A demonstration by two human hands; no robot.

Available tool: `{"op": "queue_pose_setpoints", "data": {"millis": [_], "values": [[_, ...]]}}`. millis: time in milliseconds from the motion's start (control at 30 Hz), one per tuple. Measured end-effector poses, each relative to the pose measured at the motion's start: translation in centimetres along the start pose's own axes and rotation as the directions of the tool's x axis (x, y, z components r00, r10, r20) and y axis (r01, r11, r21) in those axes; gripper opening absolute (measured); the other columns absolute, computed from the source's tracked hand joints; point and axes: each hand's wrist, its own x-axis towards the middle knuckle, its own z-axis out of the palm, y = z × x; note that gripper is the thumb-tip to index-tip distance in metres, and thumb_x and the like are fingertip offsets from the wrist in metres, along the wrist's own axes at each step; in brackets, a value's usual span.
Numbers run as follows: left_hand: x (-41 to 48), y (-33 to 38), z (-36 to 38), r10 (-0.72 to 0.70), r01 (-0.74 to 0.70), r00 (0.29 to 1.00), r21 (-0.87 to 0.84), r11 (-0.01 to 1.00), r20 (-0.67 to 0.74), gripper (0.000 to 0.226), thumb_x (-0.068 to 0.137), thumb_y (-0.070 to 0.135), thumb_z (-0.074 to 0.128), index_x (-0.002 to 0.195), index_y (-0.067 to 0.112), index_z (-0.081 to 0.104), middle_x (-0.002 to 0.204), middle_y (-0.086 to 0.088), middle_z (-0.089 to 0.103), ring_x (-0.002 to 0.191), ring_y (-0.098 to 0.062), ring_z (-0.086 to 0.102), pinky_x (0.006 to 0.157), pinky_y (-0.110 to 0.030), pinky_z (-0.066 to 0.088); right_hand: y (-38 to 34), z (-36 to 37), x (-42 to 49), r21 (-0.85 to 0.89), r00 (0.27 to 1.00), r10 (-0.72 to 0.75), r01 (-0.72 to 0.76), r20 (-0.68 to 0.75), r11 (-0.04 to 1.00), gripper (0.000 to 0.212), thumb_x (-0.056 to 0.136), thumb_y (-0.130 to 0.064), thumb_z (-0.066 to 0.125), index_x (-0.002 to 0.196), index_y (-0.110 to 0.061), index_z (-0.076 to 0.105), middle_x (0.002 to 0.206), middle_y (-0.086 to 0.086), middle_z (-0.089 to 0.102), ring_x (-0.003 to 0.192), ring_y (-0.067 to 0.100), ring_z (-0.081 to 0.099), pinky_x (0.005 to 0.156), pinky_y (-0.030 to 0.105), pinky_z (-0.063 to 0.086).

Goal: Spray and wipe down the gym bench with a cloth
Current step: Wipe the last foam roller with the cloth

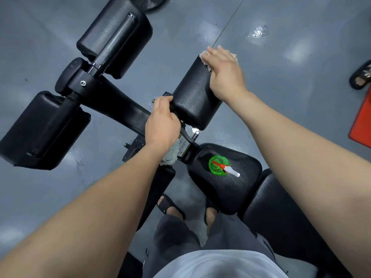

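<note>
A cloth [233, 57] was pressed onto the leg pad [192, 97] by the right hand [224, 77], fingers straight; a second cloth [170, 155] was clamped by the left hand [160, 123], fingers curled

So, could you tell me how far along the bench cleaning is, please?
Spraying looks done: the spray bottle stands on the wet seat pad. In hand: the right hand presses a beige cloth on the roller pad; the left hand grips a white cloth. Left, likely: seat and far rollers.

I count two hands, left hand [162, 121] and right hand [224, 75]; two cloths, upper cloth [204, 59] and lower cloth [170, 155]; one spray bottle [219, 165], frame centre; three sandals [361, 77]; one red mat [361, 121], right edge.
</note>
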Motion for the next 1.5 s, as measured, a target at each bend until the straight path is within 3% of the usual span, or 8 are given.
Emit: {"op": "queue_pose_setpoints", "data": {"millis": [133, 633, 767, 933, 1067, 1200, 1367, 1500], "values": [[0.0, -0.1, 0.0, -0.009, 0.009, 1.0, -0.006, 1.0, 0.005, 0.052, 0.094, 0.006, 0.037, 0.141, 0.023, 0.05, 0.148, 0.012, 0.044, 0.097, -0.01, 0.05, 0.088, -0.031, 0.041, -0.4, 0.6, -2.6, 0.007, 0.984, -0.163, 0.164, -0.069, 0.986, 0.049, 0.086, 0.005, 0.041, 0.126, -0.007, 0.068, 0.137, 0.015, 0.062, 0.134, 0.043, 0.049, 0.114, 0.053, 0.031], [0.0, 0.1, 0.0, -0.02, 0.02, 0.999, -0.029, 0.999, -0.025, 0.05, 0.095, 0.009, 0.036, 0.14, 0.024, 0.05, 0.146, 0.014, 0.048, 0.113, -0.011, 0.056, 0.091, -0.029, 0.043, -2.4, 4.5, -11.0, 0.155, 0.945, -0.312, 0.323, -0.094, 0.933, 0.05, 0.091, 0.008, 0.054, 0.136, -0.011, 0.063, 0.145, 0.009, 0.057, 0.142, 0.038, 0.043, 0.118, 0.055, 0.032], [0.1, -0.2, 0.1, -0.033, 0.032, 0.999, -0.037, 0.999, -0.03, 0.049, 0.094, 0.009, 0.037, 0.138, 0.025, 0.051, 0.145, 0.017, 0.048, 0.102, -0.004, 0.05, 0.085, -0.027, 0.04, -2.4, 5.5, -12.4, 0.169, 0.933, -0.346, 0.357, -0.096, 0.918, 0.055, 0.083, 0.016, 0.052, 0.13, -0.008, 0.067, 0.143, 0.012, 0.058, 0.141, 0.042, 0.042, 0.117, 0.06, 0.031], [-0.2, -0.3, 0.3, 0.001, -0.003, 0.999, -0.028, 1.0, -0.04, 0.047, 0.092, 0.006, 0.037, 0.132, 0.025, 0.054, 0.141, 0.017, 0.049, 0.106, -0.009, 0.054, 0.089, -0.032, 0.045, -2.3, 5.6, -13.9, 0.156, 0.938, -0.33, 0.344, -0.107, 0.926, 0.062, 0.082, 0.02, 0.046, 0.135, -0.008, 0.063, 0.147, 0.012, 0.055, 0.142, 0.041, 0.041, 0.124, 0.042, 0.025], [-0.3, -0.4, 0.4, 0.025, -0.027, 0.998, -0.036, 0.999, -0.055, 0.047, 0.092, 0.004, 0.037, 0.129, 0.024, 0.058, 0.138, 0.015, 0.051, 0.114, -0.013, 0.055, 0.096, -0.032, 0.045, -1.8, 4.3, -12.3, 0.121, 0.925, -0.372, 0.379, -0.077, 0.917, 0.063, 0.086, 0.015, 0.042, 0.138, -0.013, 0.062, 0.146, 0.01, 0.056, 0.14, 0.039, 0.045, 0.113, 0.055, 0.04], [-0.3, -0.4, 0.3, 0.022, -0.023, 0.998, -0.032, 0.999, -0.054, 0.044, 0.094, 0.004, 0.036, 0.128, 0.023, 0.058, 0.138, 0.015, 0.049, 0.101, -0.004, 0.047, 0.088, -0.025, 0.039, -1.8, 3.6, -10.0, 0.075, 0.939, -0.338, 0.342, -0.062, 0.937, 0.062, 0.088, 0.015, 0.048, 0.141, -0.015, 0.059, 0.147, 0.009, 0.055, 0.142, 0.038, 0.043, 0.109, 0.061, 0.04], [-0.2, -0.4, 0.2, 0.039, -0.04, 0.998, -0.029, 0.999, -0.052, 0.044, 0.093, 0.003, 0.036, 0.126, 0.022, 0.058, 0.136, 0.015, 0.048, 0.096, -0.007, 0.047, 0.086, -0.027, 0.039, -1.2, 2.2, -5.7, 0.009, 0.974, -0.209, 0.21, -0.086, 0.978, 0.055, 0.092, 0.005, 0.042, 0.14, -0.015, 0.058, 0.148, 0.009, 0.054, 0.144, 0.039, 0.039, 0.114, 0.06, 0.034], [-0.2, -0.4, 0.2, 0.041, -0.042, 0.999, -0.023, 0.999, -0.031, 0.044, 0.094, 0.002, 0.036, 0.127, 0.022, 0.057, 0.136, 0.015, 0.046, 0.094, -0.01, 0.048, 0.085, -0.031, 0.041, -0.4, 1.0, -2.4, -0.058, 0.995, -0.091, 0.089, -0.03, 0.994, 0.054, 0.092, -0.01, 0.029, 0.137, -0.02, 0.057, 0.151, 0.003, 0.05, 0.149, 0.036, 0.031, 0.119, 0.05, 0.027]]}}
